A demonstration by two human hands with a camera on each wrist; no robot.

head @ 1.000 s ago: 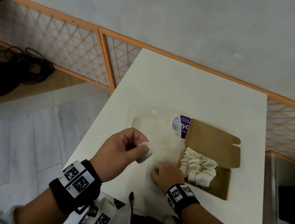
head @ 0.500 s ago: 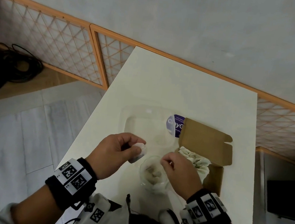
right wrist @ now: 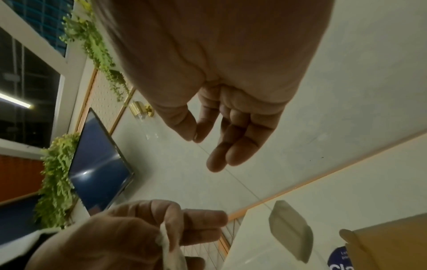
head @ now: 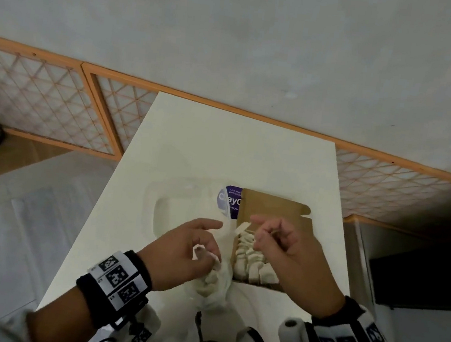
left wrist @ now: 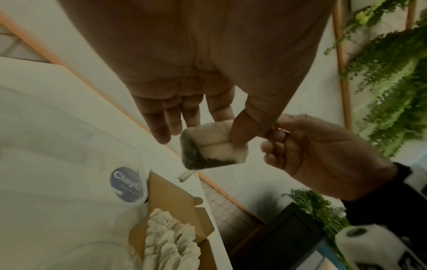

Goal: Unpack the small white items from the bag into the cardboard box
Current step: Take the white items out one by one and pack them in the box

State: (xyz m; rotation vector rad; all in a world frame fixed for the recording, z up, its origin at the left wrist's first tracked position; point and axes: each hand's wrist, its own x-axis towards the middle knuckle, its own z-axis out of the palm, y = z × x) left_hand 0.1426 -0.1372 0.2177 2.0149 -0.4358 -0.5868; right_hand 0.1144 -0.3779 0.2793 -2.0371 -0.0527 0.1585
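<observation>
Pinching one white item between thumb and fingers, the left hand is hovering over the bag. Right hand, thumb and forefinger together, is holding nothing visible above the item-filled box on the surface.

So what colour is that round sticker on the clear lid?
The round sticker is dark purple-blue with white lettering, clearest in the left wrist view.
</observation>
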